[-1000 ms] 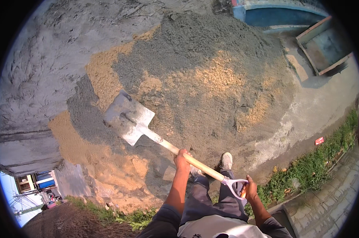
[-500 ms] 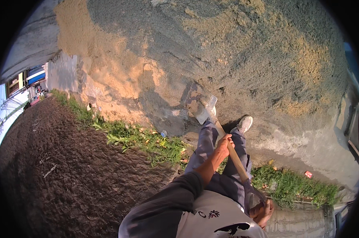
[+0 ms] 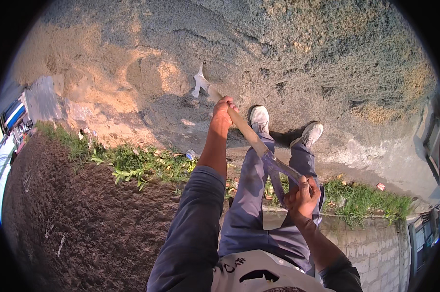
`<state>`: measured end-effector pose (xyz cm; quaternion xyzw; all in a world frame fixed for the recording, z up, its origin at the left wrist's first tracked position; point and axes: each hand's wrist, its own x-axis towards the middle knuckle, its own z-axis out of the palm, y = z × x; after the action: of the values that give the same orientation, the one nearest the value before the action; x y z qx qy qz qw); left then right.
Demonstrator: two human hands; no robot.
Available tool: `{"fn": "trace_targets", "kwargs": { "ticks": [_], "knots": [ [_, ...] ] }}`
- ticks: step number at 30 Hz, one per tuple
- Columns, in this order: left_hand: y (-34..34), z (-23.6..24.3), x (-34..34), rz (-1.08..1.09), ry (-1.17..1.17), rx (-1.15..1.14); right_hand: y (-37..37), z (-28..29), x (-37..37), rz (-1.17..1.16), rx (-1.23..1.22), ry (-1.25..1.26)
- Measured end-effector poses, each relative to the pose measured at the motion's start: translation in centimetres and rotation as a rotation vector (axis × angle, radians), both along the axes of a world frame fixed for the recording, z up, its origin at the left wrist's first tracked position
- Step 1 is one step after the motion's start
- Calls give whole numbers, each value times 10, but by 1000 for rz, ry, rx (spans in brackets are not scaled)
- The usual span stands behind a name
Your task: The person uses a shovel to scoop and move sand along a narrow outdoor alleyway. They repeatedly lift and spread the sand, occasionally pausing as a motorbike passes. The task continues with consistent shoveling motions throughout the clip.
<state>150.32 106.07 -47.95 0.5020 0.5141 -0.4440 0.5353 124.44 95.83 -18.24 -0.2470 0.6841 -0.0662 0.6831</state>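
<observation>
A shovel (image 3: pixel 249 132) with a wooden shaft slants across the front of my legs. My left hand (image 3: pixel 223 111) is wrapped round the lower shaft, close to the blade. At the other end, my right hand (image 3: pixel 302 198) grips the dark handle in front of my thighs. The bright metal blade (image 3: pixel 199 82) meets the grey and tan sand pile (image 3: pixel 278 58), ahead and left of my feet. Only part of the blade shows; how far it sits in the sand I cannot tell.
My light shoes (image 3: pixel 260 119) stand at the pile's near edge. Behind them runs a strip of green weeds (image 3: pixel 132 163) with a bluish crumpled piece of litter (image 3: pixel 191 154). Dark rough ground (image 3: pixel 93 219) lies left, a block wall (image 3: pixel 371 258) lower right.
The blade has swung forward and left, away from my feet, to the sand. My left arm has reached out, and my right hand has come up with the handle. Both hands keep their grip.
</observation>
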Motion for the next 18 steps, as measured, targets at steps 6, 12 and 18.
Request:
{"fn": "trace_targets", "kwargs": {
  "ticks": [6, 12, 18],
  "knots": [
    [-12, -58, -44, 104, -98, -67, -63, -139, -74, 43, -120, 76],
    [-29, -61, -73, 88, -170, -34, -92, -165, -116, 104, -132, 65],
    [-18, 2, -139, -6, -164, 78, -76, -117, -191, -7, -55, 75]
  ]
}}
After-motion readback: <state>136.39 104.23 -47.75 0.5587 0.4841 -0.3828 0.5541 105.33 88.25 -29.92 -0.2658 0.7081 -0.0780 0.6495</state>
